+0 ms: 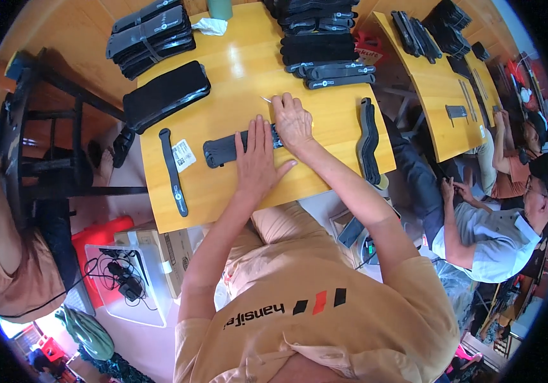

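My left hand (258, 156) lies flat, fingers stretched, across a short, dark folded fabric strap (220, 152) on the yellow table (242, 76). The palm and fingers cover its middle. At the strap's right end, my right hand (292, 124) is closed, with its fingers curled. A thin pale stick (266, 99) pokes out beyond those fingers; the rest of it is hidden in the hand. To the left lie a single dark strap (173, 172) and a white printed label sheet (183, 155). A wavy stack of dark straps (368, 140) stands near the right edge.
Black pads (167, 96) lie stacked at the left, with bundled straps (149, 38) behind. More strap piles (322, 48) fill the back right, and a green cup (220, 9) stands at the far edge. People sit at another table (440, 115). A clear bin (121, 284) stands lower left.
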Motion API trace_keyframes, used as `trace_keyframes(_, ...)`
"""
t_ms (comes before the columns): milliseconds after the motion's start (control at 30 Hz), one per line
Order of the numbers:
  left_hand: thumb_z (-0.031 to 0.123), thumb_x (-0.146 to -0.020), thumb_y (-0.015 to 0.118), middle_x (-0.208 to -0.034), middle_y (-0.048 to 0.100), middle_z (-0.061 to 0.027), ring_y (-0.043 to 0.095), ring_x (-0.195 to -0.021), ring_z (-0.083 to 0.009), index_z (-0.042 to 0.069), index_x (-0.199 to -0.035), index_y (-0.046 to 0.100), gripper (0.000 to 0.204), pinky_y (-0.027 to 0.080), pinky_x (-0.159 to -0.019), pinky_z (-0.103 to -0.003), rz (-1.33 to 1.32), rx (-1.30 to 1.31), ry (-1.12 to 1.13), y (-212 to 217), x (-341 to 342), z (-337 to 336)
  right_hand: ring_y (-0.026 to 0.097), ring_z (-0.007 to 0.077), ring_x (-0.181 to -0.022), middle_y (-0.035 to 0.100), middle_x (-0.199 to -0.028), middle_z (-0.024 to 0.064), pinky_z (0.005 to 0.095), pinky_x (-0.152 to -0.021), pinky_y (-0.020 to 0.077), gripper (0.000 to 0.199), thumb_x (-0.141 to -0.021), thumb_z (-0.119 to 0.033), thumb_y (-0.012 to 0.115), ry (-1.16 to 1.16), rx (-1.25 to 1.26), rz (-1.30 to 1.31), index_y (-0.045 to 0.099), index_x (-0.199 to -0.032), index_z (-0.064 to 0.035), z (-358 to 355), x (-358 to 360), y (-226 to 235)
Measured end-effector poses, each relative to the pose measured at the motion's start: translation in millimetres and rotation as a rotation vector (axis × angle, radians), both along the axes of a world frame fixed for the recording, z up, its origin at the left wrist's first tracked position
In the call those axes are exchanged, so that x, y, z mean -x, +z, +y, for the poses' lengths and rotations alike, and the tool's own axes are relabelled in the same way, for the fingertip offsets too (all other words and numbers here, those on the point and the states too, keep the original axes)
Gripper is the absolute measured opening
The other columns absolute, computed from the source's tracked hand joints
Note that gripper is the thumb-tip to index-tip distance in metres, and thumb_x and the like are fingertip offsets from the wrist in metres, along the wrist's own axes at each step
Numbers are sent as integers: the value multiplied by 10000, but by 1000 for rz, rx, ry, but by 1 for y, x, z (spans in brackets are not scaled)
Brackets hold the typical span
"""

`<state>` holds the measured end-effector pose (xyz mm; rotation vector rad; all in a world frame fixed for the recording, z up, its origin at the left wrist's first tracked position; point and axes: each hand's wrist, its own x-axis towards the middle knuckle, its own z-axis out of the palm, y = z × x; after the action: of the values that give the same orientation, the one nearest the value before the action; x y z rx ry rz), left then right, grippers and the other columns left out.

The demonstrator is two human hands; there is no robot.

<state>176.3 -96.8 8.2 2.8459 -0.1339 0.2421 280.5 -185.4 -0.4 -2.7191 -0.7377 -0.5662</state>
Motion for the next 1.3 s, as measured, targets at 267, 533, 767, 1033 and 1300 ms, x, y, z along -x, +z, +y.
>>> trace_keyframes(267,517,-808,463,-1416,196,-168,173,-1318,-279,-38,-1337,222,803,113,-1050,-470,24,57,13,2,13,24,562,256,-722,496,-794,100,364,-509,499,77,-755,-95,490,17,4,-37,488,-827,-68,-1,0,-3)
trace_keyframes(533,487,-827,456,-1418,184,-176,159,-1321,-295,-24,-1349,193,775,101,-1050,-477,-39,-75,283,-1,48,65,572,271,-729,513,-784,110,388,-550,498,60,-758,-73,495,-7,-18,-15,492,-818,-65,-3,0,-3)
trace_keyframes(767,372,-813,541,-1339,283,-233,250,-1259,-361,-47,-1321,238,724,240,-984,-491,-183,-44,607,18,81,87,575,372,-767,602,-793,200,471,-646,447,147,-816,-164,468,-108,-432,406,565,-866,-65,-28,-20,9)
trace_keyframes(1033,207,-682,674,-898,569,-213,557,-833,-362,-21,-978,489,417,434,-712,-408,-27,277,790,13,103,122,576,385,-738,601,-789,206,472,-631,439,166,-815,-141,464,-109,-329,329,562,-907,-44,-70,59,22)
trace_keyframes(1300,138,-644,683,-641,556,-136,565,-645,-294,-6,-803,525,267,436,-613,-379,-28,539,790,-2,100,135,587,330,-666,580,-774,154,431,-571,461,176,-720,-42,529,-134,-247,104,530,-896,-38,-76,78,11)
